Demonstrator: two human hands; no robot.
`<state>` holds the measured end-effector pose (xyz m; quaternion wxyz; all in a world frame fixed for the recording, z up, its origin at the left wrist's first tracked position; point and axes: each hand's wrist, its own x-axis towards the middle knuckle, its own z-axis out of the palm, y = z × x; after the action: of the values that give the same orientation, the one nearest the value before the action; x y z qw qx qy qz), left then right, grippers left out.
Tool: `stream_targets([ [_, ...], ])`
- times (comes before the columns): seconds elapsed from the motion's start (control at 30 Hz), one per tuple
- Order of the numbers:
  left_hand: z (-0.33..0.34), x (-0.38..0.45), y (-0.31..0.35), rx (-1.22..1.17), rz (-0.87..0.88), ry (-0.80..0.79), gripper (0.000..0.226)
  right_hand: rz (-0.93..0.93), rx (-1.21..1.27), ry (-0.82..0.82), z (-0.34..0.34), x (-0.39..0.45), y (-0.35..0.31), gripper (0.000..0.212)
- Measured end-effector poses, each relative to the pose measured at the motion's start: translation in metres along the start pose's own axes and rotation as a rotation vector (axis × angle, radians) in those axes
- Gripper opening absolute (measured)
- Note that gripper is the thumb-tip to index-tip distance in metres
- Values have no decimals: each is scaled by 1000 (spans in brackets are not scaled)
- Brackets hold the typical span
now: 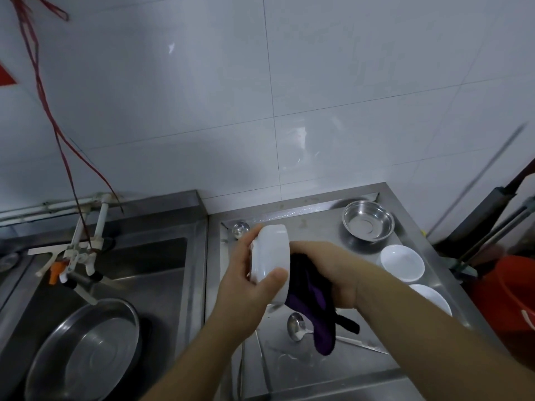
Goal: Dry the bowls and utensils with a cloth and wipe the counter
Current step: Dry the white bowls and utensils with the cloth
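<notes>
Hands meet above the steel table (289, 369): left hand (246, 282) grips a white bowl (272, 259) on edge, right hand (327, 270) clutches a purple cloth (312, 302) pressed inside it.

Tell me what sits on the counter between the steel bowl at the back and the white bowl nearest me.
In the head view, another white bowl sits upright between the steel bowl and the nearest white bowl.

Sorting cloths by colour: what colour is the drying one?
Dark purple cloth, seen in the head view, held by the right hand.
</notes>
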<state>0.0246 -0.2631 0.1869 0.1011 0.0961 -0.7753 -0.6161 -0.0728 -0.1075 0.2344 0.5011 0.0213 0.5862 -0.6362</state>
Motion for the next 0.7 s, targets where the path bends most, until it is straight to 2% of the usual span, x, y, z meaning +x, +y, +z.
stream_targets([
  [0.1,-4,-1,-3,-9,-2,-32,90,10,266,-42,-1,2,14,30],
  [0.2,-4,-1,-6,-8,-7,-77,92,-46,456,-6,2,8,26,48],
  [0.27,-4,0,-7,61,9,-107,94,-75,466,-30,0,8,31,60],
  [0.37,-3,1,-6,183,52,-135,98,-90,406,-50,-10,8,35,59],
  [0.47,-2,4,0,73,38,-116,89,-137,396,-50,-13,11,37,60],
  [0.5,0,5,2,-33,-28,-42,78,-163,413,-50,-13,12,38,61],
  [0.57,1,9,2,-266,-286,114,62,-212,461,-57,-14,14,39,63],
  [0.63,-2,10,1,-511,-566,74,69,-254,508,-57,-16,15,39,68],
  [0.7,-6,4,1,-734,-659,-25,63,-295,544,-61,-17,16,39,70],
])
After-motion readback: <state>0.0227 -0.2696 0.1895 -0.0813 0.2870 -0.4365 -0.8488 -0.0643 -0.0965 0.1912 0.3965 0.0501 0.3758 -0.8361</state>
